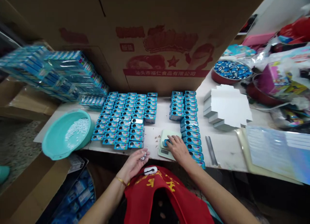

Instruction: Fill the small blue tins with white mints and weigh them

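My left hand (pixel 134 163) is cupped palm up near the table's front edge, fingers curled around several small white pellets (pixel 143 156). A pale green kitchen scale (pixel 165 133) with a small grey display lies at the middle of the table's front. On its plate is a small blue box (pixel 166 142), partly covered by my right hand (pixel 178 148), whose fingers close around it from the right. Rows of upright blue boxes (pixel 123 133) with dark round holes in their tops stand left of the scale, and two more rows (pixel 192 133) stand on its right.
A turquoise basin (pixel 52 138) with white pellets stands at the left. Wrapped blue packs (pixel 72 67) are stacked behind it. A large carton (pixel 155 10) walls off the back. At right are white card blanks (pixel 230 104), a metal strip (pixel 211 149) and a red bowl (pixel 229 81).
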The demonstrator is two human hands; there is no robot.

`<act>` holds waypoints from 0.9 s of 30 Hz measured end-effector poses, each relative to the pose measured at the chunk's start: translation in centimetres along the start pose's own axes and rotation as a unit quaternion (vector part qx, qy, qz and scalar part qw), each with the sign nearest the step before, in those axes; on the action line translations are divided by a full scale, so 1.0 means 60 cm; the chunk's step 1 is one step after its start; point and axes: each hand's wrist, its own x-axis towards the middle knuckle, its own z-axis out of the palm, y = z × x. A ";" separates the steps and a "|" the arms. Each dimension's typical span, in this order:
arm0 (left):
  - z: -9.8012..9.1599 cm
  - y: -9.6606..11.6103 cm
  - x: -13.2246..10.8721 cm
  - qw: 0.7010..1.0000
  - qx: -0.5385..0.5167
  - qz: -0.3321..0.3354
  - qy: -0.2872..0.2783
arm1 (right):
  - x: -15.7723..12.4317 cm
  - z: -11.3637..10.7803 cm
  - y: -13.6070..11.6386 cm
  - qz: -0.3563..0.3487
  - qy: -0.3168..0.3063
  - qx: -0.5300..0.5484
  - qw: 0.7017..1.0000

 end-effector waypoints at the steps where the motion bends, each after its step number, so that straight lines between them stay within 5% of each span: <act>1: 0.005 0.000 0.001 1.000 0.008 -0.005 -0.011 | -0.002 -0.005 -0.017 0.005 0.018 0.033 0.999; 8: 0.016 -0.028 -0.002 0.988 0.077 -0.053 -0.123 | -0.001 -0.021 -0.126 -0.090 -0.078 0.235 0.965; 12: 0.002 -0.037 -0.010 0.985 0.081 -0.102 -0.110 | -0.002 -0.002 -0.131 -0.115 -0.132 0.259 0.950; 27: 0.003 -0.034 -0.009 0.985 0.094 -0.113 -0.095 | -0.003 -0.009 -0.136 -0.095 -0.147 0.218 0.960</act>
